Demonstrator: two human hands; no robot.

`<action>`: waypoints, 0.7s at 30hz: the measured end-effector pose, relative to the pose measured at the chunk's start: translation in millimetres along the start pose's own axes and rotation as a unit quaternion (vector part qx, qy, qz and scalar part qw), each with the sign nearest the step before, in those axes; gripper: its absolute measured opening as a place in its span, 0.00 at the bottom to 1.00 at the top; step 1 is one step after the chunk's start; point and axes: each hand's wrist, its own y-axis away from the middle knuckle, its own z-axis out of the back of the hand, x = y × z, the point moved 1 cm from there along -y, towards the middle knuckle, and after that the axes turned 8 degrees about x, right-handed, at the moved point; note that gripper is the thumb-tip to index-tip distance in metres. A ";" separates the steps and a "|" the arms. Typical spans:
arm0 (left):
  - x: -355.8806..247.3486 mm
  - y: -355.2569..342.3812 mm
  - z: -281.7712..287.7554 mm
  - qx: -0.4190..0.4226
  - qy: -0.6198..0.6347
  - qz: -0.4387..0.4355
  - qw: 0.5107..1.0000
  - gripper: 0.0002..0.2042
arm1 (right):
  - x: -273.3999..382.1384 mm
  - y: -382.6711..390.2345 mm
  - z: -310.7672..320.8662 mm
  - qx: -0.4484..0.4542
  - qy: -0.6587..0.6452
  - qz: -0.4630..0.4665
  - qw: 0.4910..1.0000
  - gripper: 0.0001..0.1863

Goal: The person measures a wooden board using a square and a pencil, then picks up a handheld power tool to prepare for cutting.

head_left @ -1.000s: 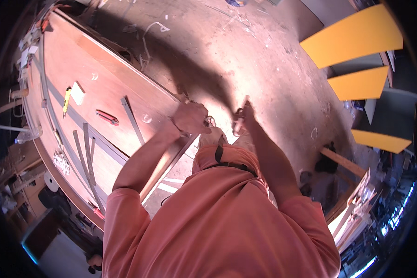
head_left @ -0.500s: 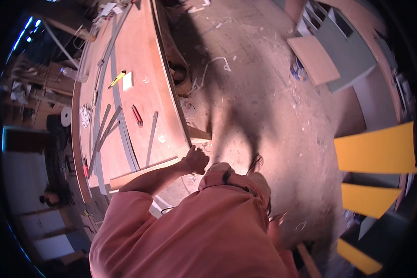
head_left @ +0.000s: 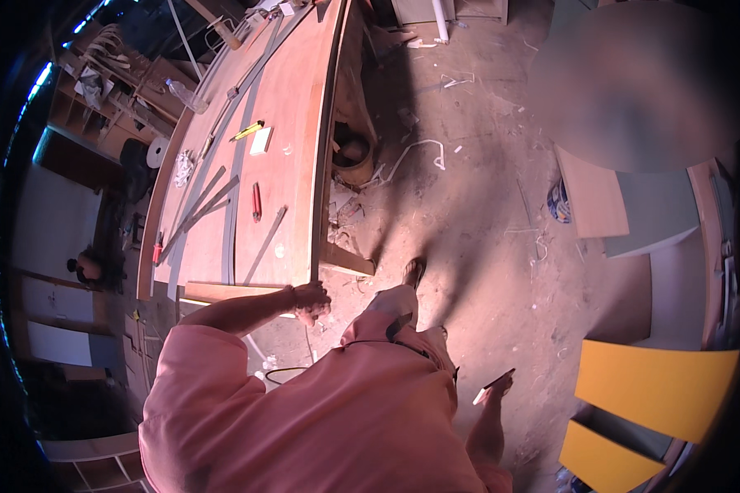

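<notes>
My left hand (head_left: 311, 304) is at the near right corner of a long wooden workbench (head_left: 292, 177), its fingers curled. Whether anything lies inside them is hidden. Low on my right side, over the floor, my right hand (head_left: 497, 386) is closed on a thin dark-and-white object (head_left: 480, 396), too small to name. On the benchtop lie a red cutter-like tool (head_left: 256, 202), a yellow utility knife (head_left: 247, 131), a small white block (head_left: 261, 140) and several grey strips (head_left: 265, 245).
A wooden bucket-like container (head_left: 355, 164) stands beneath the bench's right side. Yellow panels (head_left: 654, 386) and a grey-green cabinet piece (head_left: 654, 209) occupy the right. White strip scraps (head_left: 423, 148) litter the floor. A person (head_left: 90, 267) is at the far left.
The view has shifted, so the bench appears farther right. My left hand has slid off its grip on the bench corner toward me. My right hand and its thin object have come into clearer view.
</notes>
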 end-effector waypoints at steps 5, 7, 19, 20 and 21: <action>-4.4 -8.5 -7.7 0.050 -0.092 0.030 0.994 0.17 | 114.5 -67.6 -26.4 0.003 0.034 0.181 0.983 0.45; -19.2 -8.1 0.2 0.070 -0.109 0.051 0.990 0.17 | 148.8 -77.6 -46.3 0.002 0.041 0.217 0.975 0.44; -51.1 -15.9 -19.3 -0.048 -0.021 0.174 0.983 0.06 | 215.6 -60.5 -235.6 0.117 0.216 0.025 0.969 0.34; -51.5 -17.7 -18.4 -0.046 0.000 0.182 0.982 0.06 | 234.8 -62.9 -253.1 0.126 0.234 0.023 0.964 0.34; -59.5 -21.1 -19.6 -0.058 0.089 0.192 0.976 0.07 | 258.6 -64.2 -271.6 0.141 0.261 0.022 0.955 0.33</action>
